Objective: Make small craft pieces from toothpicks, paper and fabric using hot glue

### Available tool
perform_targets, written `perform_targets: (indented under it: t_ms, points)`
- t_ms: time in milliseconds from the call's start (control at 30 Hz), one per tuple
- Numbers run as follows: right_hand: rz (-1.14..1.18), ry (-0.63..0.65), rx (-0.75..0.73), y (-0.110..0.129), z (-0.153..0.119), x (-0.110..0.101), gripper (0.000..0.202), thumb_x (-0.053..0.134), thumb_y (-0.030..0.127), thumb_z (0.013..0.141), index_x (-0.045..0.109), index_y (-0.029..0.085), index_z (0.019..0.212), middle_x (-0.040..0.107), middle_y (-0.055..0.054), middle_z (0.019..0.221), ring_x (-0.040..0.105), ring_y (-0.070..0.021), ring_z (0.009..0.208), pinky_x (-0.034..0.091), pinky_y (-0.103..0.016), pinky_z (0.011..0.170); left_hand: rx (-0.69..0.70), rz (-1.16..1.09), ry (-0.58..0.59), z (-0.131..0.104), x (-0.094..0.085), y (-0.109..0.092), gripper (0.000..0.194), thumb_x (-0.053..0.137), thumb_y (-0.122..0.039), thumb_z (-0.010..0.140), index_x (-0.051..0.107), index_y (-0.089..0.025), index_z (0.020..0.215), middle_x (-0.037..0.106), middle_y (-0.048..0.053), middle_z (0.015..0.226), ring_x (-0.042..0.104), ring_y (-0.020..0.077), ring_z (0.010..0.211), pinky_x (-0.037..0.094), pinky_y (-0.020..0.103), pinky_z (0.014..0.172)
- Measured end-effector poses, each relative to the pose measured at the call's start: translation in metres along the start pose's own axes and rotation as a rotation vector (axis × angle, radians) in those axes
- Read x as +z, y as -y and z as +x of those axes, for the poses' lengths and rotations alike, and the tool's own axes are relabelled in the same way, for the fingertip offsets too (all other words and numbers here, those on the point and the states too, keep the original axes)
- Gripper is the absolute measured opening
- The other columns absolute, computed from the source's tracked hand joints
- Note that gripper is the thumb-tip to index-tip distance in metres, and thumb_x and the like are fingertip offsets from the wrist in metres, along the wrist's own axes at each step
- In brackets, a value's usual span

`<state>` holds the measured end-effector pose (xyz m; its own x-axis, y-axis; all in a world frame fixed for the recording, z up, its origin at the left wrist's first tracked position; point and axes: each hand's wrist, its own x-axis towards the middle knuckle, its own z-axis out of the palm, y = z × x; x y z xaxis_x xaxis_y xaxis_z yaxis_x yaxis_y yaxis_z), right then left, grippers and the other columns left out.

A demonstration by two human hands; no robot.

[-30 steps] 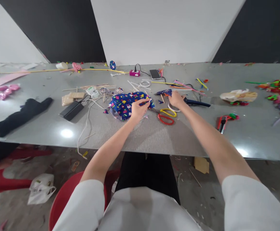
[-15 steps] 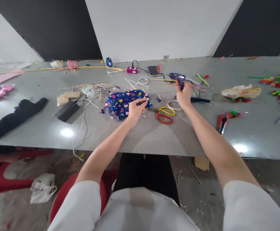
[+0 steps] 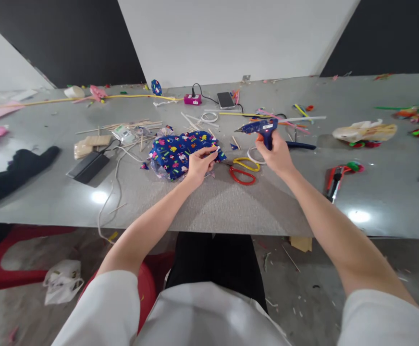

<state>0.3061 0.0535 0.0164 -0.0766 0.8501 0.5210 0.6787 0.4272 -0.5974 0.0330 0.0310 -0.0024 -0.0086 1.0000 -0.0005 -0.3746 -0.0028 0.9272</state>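
Grey table [image 3: 231, 211]: seen across the whole width, strewn with craft bits; a pale wall with dark panels is set behind it.
Black cloth [image 3: 18, 175]: laid at the far left of the table.
Blue patterned cloth [image 3: 180, 153]: bunched near the middle, printed with small colourful figures; its right end is reached over by the left hand.
Right hand [image 3: 276, 156]: fingers wrapped around the grip of the glue gun, right of the blue patterned cloth.
Left hand [image 3: 200, 166]: thumb and forefinger pinched together on the small white piece; how the other fingers are placed cannot be fully told.
Glue gun [image 3: 262, 128]: held with its nozzle pointed left, towards the blue patterned cloth; a long whitish stick [image 3: 305, 118] is seen extending from its rear.
Scissors [image 3: 243, 176]: laid between the two hands, with one yellow and one red handle loop.
Black box [image 3: 89, 166]: placed left of the blue patterned cloth, just beside some light wooden pieces [image 3: 97, 141].
Phone [image 3: 226, 100]: laid flat towards the wall, near a magenta adapter [image 3: 192, 100] with a black plug.
Small white piece [image 3: 217, 149]: held at the left fingertips, over the cloth's right end.
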Motion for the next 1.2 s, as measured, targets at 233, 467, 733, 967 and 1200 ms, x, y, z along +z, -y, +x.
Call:
perform_targets:
  t_ms: [233, 467, 733, 967, 1200]
  points:
    - [0.000, -0.042, 0.117, 0.027, -0.008, 0.009, 0.060, 0.069, 0.082, 0.082, 0.059, 0.025, 0.097, 0.064, -0.002, 0.072, 0.058, -0.0205, 0.062, 0.047, -0.037, 0.062, 0.007, -0.005, -0.001, -0.007, 0.003, -0.006, 0.023, 0.088, -0.019, 0.078, 0.081, -0.016, 0.100, 0.054, -0.005, 0.066, 0.044, 0.0025, 0.048, 0.025, 0.019, 0.043]
    - [-0.094, -0.046, 0.064, 0.029, -0.013, 0.016, 0.045, 0.069, 0.068, 0.088, 0.056, 0.026, 0.097, 0.063, -0.002, 0.073, 0.056, -0.0203, 0.062, 0.044, -0.037, 0.061, 0.018, 0.052, 0.030, -0.008, 0.003, -0.003, 0.026, 0.085, -0.022, 0.080, 0.080, -0.014, 0.104, 0.053, -0.006, 0.060, 0.038, 0.0022, 0.046, 0.026, 0.019, 0.043]
    - [-0.158, -0.048, 0.040, 0.023, -0.013, 0.018, 0.034, 0.066, 0.058, 0.092, 0.059, 0.027, 0.101, 0.065, -0.005, 0.077, 0.061, -0.0261, 0.070, 0.052, -0.042, 0.071, 0.010, 0.055, 0.049, -0.008, 0.002, -0.002, 0.025, 0.085, -0.023, 0.082, 0.080, -0.016, 0.106, 0.057, -0.005, 0.067, 0.041, 0.0023, 0.047, 0.026, 0.020, 0.043]
    - [-0.161, -0.049, 0.034, 0.025, -0.013, 0.017, 0.033, 0.065, 0.058, 0.093, 0.060, 0.027, 0.102, 0.065, -0.005, 0.076, 0.062, -0.0270, 0.070, 0.053, -0.044, 0.071, -0.005, 0.043, 0.046, -0.010, 0.004, -0.005, 0.023, 0.084, -0.019, 0.084, 0.080, -0.017, 0.106, 0.056, -0.004, 0.071, 0.044, 0.0019, 0.049, 0.028, 0.020, 0.043]
    - [-0.180, -0.032, 0.026, 0.023, -0.014, 0.018, 0.029, 0.064, 0.055, 0.093, 0.056, 0.027, 0.097, 0.064, -0.004, 0.074, 0.061, -0.0263, 0.068, 0.052, -0.043, 0.070, 0.015, 0.029, 0.071, -0.007, 0.002, -0.001, 0.022, 0.084, -0.020, 0.085, 0.080, -0.017, 0.107, 0.055, -0.005, 0.069, 0.041, 0.0021, 0.048, 0.027, 0.021, 0.044]
